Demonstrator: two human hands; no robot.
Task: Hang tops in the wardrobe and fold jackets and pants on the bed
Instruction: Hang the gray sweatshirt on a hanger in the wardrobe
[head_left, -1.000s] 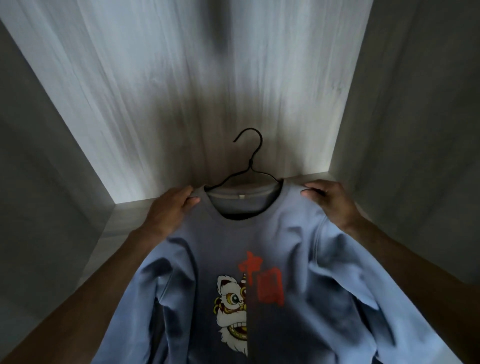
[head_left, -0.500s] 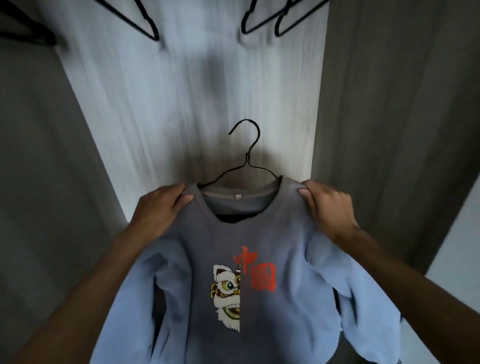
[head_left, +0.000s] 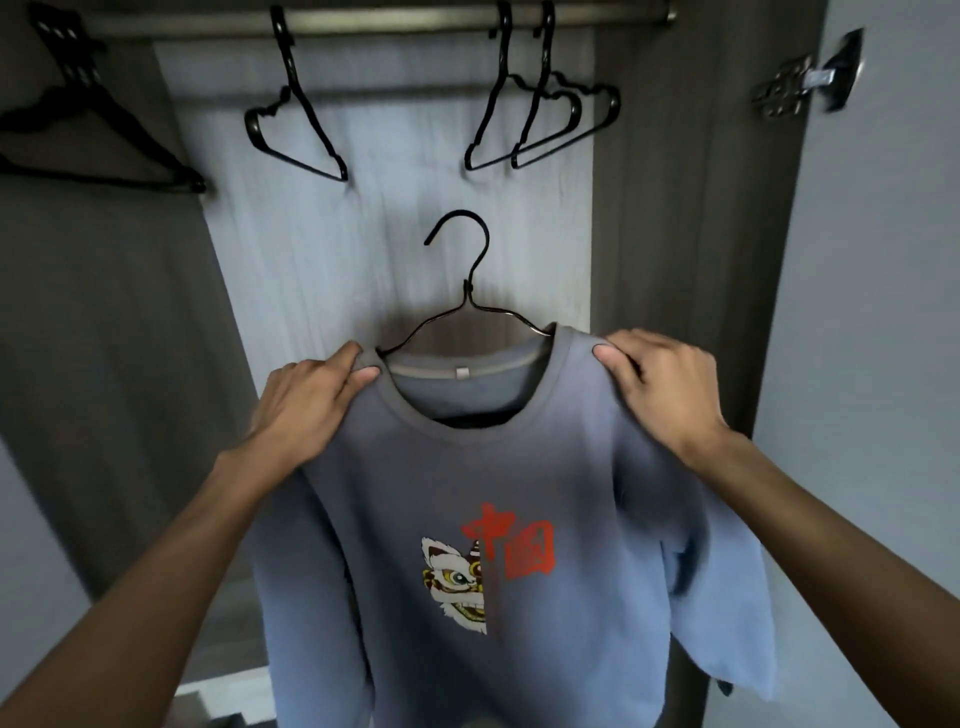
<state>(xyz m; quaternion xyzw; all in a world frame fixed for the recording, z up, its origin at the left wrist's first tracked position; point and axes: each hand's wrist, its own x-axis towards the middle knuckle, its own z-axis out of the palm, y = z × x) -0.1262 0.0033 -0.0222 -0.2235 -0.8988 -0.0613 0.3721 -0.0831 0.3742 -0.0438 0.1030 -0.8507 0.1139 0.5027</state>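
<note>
A blue-grey sweatshirt with a lion-mask print and red characters hangs from a thin black wire hanger inside the open wardrobe. My left hand grips its left shoulder, thumb on the front of the fabric. Over on the other shoulder, my right hand grips the cloth the same way. The hanger's hook points up and left, well below the metal wardrobe rail and touching nothing. The hanger's arms are hidden inside the garment.
Empty black hangers hang on the rail: one at the far left, one left of centre, a pair right of centre. The wardrobe's dark side panel and a door hinge stand at the right.
Both hands have lifted the sweatshirt on its hanger higher, and my view has tilted up, bringing the rail and the empty hangers into sight.
</note>
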